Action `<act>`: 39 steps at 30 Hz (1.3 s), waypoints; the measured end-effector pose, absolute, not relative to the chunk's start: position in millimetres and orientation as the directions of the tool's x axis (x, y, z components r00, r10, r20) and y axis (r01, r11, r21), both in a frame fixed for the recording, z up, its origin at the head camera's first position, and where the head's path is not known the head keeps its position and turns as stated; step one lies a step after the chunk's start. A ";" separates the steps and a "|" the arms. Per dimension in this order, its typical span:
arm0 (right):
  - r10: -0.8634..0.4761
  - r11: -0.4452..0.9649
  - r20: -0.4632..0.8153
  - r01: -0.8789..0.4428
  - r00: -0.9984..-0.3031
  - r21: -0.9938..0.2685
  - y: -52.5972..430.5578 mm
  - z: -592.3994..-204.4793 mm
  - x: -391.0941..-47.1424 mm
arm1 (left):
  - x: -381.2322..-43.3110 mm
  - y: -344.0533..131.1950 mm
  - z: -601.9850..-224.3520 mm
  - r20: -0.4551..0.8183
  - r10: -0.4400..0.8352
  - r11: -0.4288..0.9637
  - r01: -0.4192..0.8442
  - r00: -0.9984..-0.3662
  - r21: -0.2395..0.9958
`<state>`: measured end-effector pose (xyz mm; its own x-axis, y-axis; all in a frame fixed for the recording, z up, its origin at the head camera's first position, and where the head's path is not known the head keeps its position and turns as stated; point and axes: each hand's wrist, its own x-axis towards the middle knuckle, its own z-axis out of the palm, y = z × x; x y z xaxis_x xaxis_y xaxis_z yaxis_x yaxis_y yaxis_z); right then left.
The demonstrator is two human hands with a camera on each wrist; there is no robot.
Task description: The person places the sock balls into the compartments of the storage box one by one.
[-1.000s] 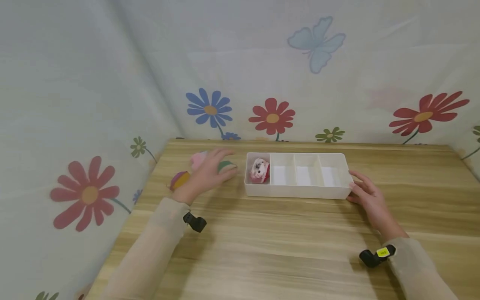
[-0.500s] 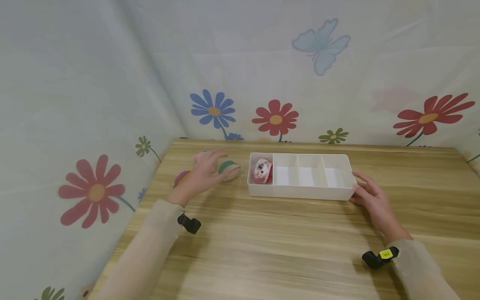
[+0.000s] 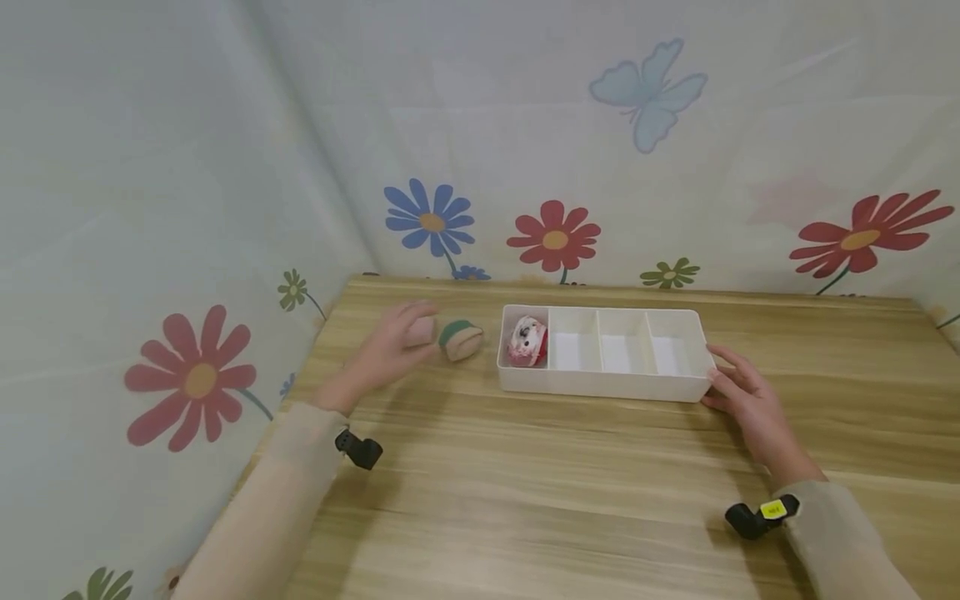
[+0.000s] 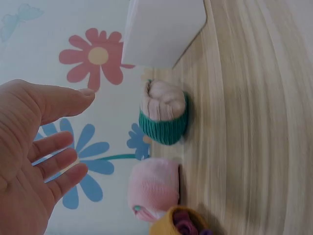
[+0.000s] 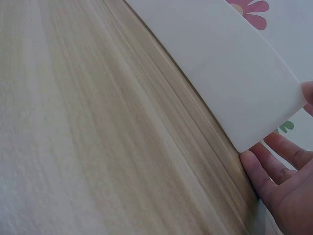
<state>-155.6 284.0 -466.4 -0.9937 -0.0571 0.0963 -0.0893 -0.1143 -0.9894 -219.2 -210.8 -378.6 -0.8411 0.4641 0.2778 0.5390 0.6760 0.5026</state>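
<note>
My left hand (image 3: 382,358) hovers at the left of the table, fingers spread and holding nothing. In the head view its thumb and fingers frame a pink rolled sock (image 3: 422,331). Just right of it lies a beige rolled sock with a green ribbed cuff (image 3: 461,340). A mustard rolled sock with purple inside (image 4: 178,226) shows in the left wrist view; the hand hides it from the head. My right hand (image 3: 750,408) touches the right end of a white divided box (image 3: 600,383), fingertips at its corner. A white, pink and red rolled sock (image 3: 528,340) fills the leftmost compartment.
The box's other three compartments show bare white floors. Behind the wood-grain table (image 3: 525,483) hangs a pale cloth (image 3: 480,100) printed with flowers and a butterfly. Another fold of cloth runs along the left side.
My left hand has drawn left, away from the green-cuffed sock and over towards the pink one, now covering the mustard sock. The right hand stays at the box. The head view has shifted slightly.
</note>
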 end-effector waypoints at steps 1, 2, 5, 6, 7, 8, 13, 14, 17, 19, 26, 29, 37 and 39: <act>-0.056 -0.119 0.097 -0.089 -0.994 -0.989 283.9 -467.1 -155.6 | -219.7 -212.9 -379.9 0.281 0.456 0.679 0.534 -0.844 0.503; -0.055 -0.120 0.097 -0.090 -0.994 -0.989 283.8 -467.7 -155.6 | -219.7 -215.4 -381.3 0.283 0.450 0.682 0.531 -0.847 0.503; -0.052 -0.129 0.104 -0.097 -0.993 -0.987 283.4 -468.6 -155.6 | -219.6 -223.5 -386.0 0.292 0.436 0.688 0.524 -0.852 0.501; -0.051 -0.130 0.108 -0.100 -0.993 -0.986 283.3 -468.7 -155.6 | -219.2 -226.4 -387.4 0.296 0.435 0.690 0.526 -0.851 0.498; -0.051 -0.129 0.112 -0.104 -0.992 -0.986 283.2 -468.7 -155.6 | -218.6 -229.0 -388.3 0.302 0.434 0.693 0.529 -0.849 0.491; -0.052 -0.130 0.114 -0.107 -0.992 -0.986 283.0 -468.7 -155.6 | -217.6 -231.7 -389.1 0.306 0.434 0.696 0.531 -0.847 0.483; -0.057 -0.139 0.121 -0.112 -0.991 -0.984 282.8 -468.3 -154.7 | -214.4 -243.6 -391.7 0.321 0.442 0.707 0.545 -0.838 0.451; -0.058 -0.139 0.122 -0.113 -0.991 -0.984 282.9 -468.2 -154.5 | -213.7 -246.0 -391.9 0.313 0.439 0.708 0.538 -0.843 0.457; -0.060 -0.136 0.123 -0.114 -0.991 -0.984 282.7 -468.3 -154.5 | -212.5 -254.6 -393.7 0.277 0.430 0.692 0.510 -0.860 0.511; -0.060 -0.130 0.123 -0.114 -0.991 -0.985 282.5 -468.6 -154.9 | -213.1 -261.6 -396.7 0.264 0.427 0.687 0.500 -0.865 0.528; -0.055 -0.137 0.129 -0.121 -0.990 -0.983 283.5 -467.7 -155.1 | -219.3 -277.0 -405.0 0.275 0.435 0.698 0.515 -0.857 0.499; -0.053 -0.131 0.123 -0.115 -0.991 -0.985 283.6 -466.8 -155.1 | -221.2 -281.2 -407.6 0.279 0.446 0.707 0.526 -0.850 0.473; -0.062 -0.119 0.121 -0.113 -0.991 -0.986 283.9 -466.4 -153.9 | -226.6 -292.2 -412.9 0.259 0.495 0.751 0.559 -0.829 0.353; -0.062 -0.111 0.120 -0.113 -0.991 -0.987 284.0 -466.2 -154.6 | -227.7 -294.0 -414.1 0.244 0.501 0.764 0.557 -0.830 0.326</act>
